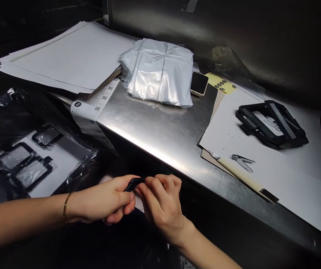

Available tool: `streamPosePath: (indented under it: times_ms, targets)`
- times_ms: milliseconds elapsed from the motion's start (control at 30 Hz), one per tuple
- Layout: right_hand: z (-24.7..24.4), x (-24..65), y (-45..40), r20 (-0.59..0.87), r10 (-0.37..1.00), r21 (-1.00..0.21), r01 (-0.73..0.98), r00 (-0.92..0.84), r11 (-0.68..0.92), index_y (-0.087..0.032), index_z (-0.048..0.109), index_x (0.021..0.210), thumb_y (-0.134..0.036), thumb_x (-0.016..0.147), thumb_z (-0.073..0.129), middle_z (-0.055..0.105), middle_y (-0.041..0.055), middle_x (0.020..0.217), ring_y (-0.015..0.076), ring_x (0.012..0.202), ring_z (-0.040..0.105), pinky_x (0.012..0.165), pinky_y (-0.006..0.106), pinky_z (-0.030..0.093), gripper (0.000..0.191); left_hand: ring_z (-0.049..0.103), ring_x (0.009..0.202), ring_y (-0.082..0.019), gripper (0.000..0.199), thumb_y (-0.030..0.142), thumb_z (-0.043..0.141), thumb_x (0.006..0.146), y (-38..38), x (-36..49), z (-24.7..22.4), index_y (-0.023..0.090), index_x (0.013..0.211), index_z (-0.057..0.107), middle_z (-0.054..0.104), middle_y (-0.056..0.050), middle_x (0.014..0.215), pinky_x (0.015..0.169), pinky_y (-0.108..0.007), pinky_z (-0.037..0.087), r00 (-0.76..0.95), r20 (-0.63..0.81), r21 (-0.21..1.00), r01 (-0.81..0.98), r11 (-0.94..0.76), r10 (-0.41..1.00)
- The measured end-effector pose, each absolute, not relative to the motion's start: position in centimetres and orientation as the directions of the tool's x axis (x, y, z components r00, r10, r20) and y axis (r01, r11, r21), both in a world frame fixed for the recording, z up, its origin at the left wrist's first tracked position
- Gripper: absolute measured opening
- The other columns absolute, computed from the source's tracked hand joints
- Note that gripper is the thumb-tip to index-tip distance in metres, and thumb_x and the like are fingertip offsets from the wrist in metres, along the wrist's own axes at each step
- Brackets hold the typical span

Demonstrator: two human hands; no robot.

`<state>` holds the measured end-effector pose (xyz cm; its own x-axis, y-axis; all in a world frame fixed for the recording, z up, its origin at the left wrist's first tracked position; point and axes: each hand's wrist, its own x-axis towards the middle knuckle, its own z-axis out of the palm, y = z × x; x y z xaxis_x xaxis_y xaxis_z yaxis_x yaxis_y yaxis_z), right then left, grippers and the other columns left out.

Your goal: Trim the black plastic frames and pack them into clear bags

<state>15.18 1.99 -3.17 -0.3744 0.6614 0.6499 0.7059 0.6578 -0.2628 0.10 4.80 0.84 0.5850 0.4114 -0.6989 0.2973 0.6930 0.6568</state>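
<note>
The left hand (104,201) and right hand (162,205) grasp a small black plastic piece (132,184) between them, pinched in the fingertips for fine control, held near the body, with bagged black frames (16,157) on a white sheet (65,168) beyond the left hand.

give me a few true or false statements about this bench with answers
1. The left hand wears a gold bracelet. True.
2. The right hand and left hand both hold a small black plastic piece. True.
3. The smartphone sits on the paper stack. False: it lies on the steel bench, beside the plastic-wrapped bundle.
4. The large black frame rests on bare steel. False: it rests on a white sheet.
</note>
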Motion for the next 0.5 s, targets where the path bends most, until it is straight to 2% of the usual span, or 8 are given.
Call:
streamPosePath:
  times_ms: [133, 233, 300, 367, 433, 500]
  targets:
    - [-2.0, 16.3, 1.3, 0.626, 0.697, -0.356, 0.668, -0.349, 0.654, -0.011, 0.053, 0.074, -0.006, 0.078, 0.048, 0.052, 0.0058, 0.071, 0.0158, 0.071, 0.041, 0.063, 0.036, 0.034, 0.008, 0.031, 0.031, 0.001, 0.020, 0.025, 0.040, 0.083, 4.9, -0.7, 0.5, 0.020, 0.103, 0.041, 0.049, 0.007, 0.061, 0.031, -0.012, 0.019, 0.596, -0.675, 0.671, 0.250, 0.698, 0.435]
    - [-1.7, 19.4, 0.5, 0.505, 0.803, -0.500, 0.651, -0.317, 0.572, -0.015, 0.048, 0.071, -0.006, 0.080, 0.041, 0.047, 0.0043, 0.071, 0.0143, 0.069, 0.043, 0.059, 0.031, 0.040, 0.014, 0.030, 0.031, 0.001, 0.023, 0.022, 0.041, 0.083, 5.4, -1.7, 0.5, 0.024, 0.106, 0.041, 0.050, 0.008, 0.062, 0.031, -0.012, 0.019, 0.574, -0.654, 0.686, 0.177, 0.705, 0.492]
    - [-2.3, 21.5, 0.0, 0.417, 0.861, -0.539, 0.684, -0.290, 0.492, -0.016, 0.047, 0.073, -0.006, 0.082, 0.040, 0.046, 0.0029, 0.071, 0.0127, 0.067, 0.045, 0.056, 0.027, 0.042, 0.015, 0.029, 0.030, 0.002, 0.016, 0.021, 0.041, 0.083, 6.0, -2.4, 0.6, 0.023, 0.098, 0.044, 0.051, 0.007, 0.063, 0.031, -0.012, 0.018, 0.557, -0.634, 0.701, 0.122, 0.703, 0.536]
    - [-3.2, 22.9, -0.3, 0.395, 0.879, -0.508, 0.735, -0.266, 0.450, -0.015, 0.050, 0.087, -0.004, 0.080, 0.043, 0.050, 0.0069, 0.085, 0.0139, 0.075, 0.050, 0.060, 0.027, 0.045, 0.014, 0.025, 0.029, 0.002, 0.007, 0.022, 0.042, 0.082, 6.7, -2.8, 0.5, 0.019, 0.080, 0.047, 0.048, 0.008, 0.057, 0.030, -0.012, 0.017, 0.557, -0.617, 0.705, 0.078, 0.705, 0.555]
    - [-3.7, 23.1, -0.4, 0.439, 0.839, -0.431, 0.744, -0.322, 0.511, -0.017, 0.049, 0.102, -0.004, 0.078, 0.046, 0.042, 0.0130, 0.113, 0.0205, 0.097, 0.048, 0.071, 0.032, 0.047, 0.027, 0.016, 0.028, 0.002, 0.021, 0.025, 0.044, 0.081, 7.4, -2.9, 0.0, 0.017, 0.062, 0.043, 0.035, 0.010, 0.043, 0.029, -0.012, 0.013, 0.583, -0.615, 0.684, 0.061, 0.727, 0.530]
    - [-3.5, 22.5, -0.1, 0.512, 0.742, -0.345, 0.688, -0.433, 0.639, -0.019, 0.053, 0.098, -0.008, 0.078, 0.048, 0.035, 0.0116, 0.126, 0.0283, 0.113, 0.038, 0.081, 0.040, 0.043, 0.023, 0.012, 0.028, 0.000, 0.028, 0.029, 0.048, 0.078, 7.7, -2.8, -0.7, 0.016, 0.054, 0.041, 0.024, 0.012, 0.036, 0.027, -0.012, 0.011, 0.611, -0.628, 0.656, 0.082, 0.750, 0.482]
